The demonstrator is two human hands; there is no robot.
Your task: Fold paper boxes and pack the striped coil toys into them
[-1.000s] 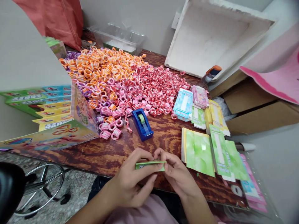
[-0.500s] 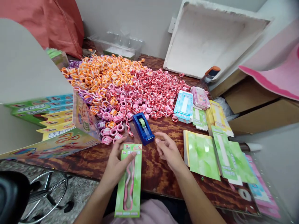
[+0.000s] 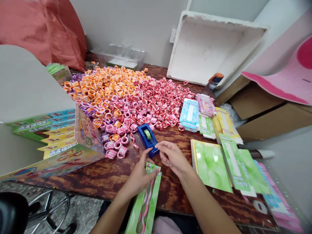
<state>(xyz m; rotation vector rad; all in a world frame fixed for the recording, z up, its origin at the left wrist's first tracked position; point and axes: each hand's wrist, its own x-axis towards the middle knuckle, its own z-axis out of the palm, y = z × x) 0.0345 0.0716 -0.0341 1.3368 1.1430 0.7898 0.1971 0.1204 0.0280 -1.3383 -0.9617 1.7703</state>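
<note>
My left hand [image 3: 141, 175] is closed around the top part of a slim green window box [image 3: 156, 195], which tilts toward my lap. Pink wavy cords show through its window. My right hand [image 3: 172, 157] pinches thumb and forefinger together at the cutting edge of a blue tape dispenser [image 3: 147, 138], seemingly on the tape's loose end; the tape itself is too small to make out there. A roll of pale green tape [image 3: 147, 134] sits in the dispenser. Left fingertips come close to the dispenser's front.
Behind the dispenser spreads a heap of orange, pink, red and purple coiled rings [image 3: 136, 94]. A display carton [image 3: 80, 143] with upright boxes stands left. Flat green cards [image 3: 212, 165] and blue cards [image 3: 189, 113] lie right. A white foam lid [image 3: 209, 48] leans at the back.
My left hand has brought the green box right and tilted it, nearer the dispenser. My right hand has moved slightly left to the dispenser's cutting edge, its fingers now pinched. The view has shifted slightly.
</note>
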